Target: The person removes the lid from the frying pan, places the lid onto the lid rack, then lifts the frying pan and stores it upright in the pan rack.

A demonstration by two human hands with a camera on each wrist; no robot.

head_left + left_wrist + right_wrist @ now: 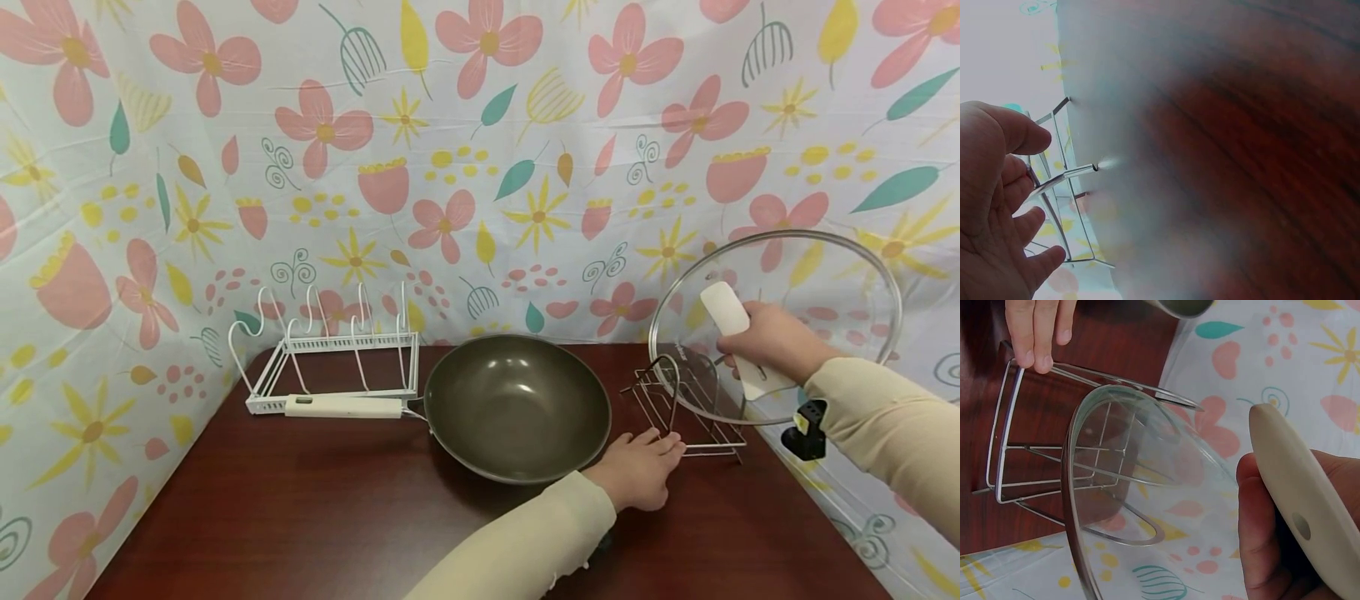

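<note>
At the right of the head view, my right hand (780, 342) grips the cream handle (724, 310) of a round glass lid (897, 292) with a metal rim. The lid stands on edge, its lower part among the loops of a small metal wire rack (712, 452). My left hand (637, 471) reaches to the rack's near left end, palm down, fingers extended. In the right wrist view its fingertips (1042, 362) rest on the rack's end bar. From the left wrist, the rack's wire (1079, 170) shows beside the fingers (1047, 262).
A dark wok (517, 408) sits mid-table, left of my left hand, its cream handle (345, 407) pointing left. Behind that handle stands a white rack (337, 342) with curved dividers. The brown table (300, 517) meets a flowered cloth (465, 208) at the back and sides.
</note>
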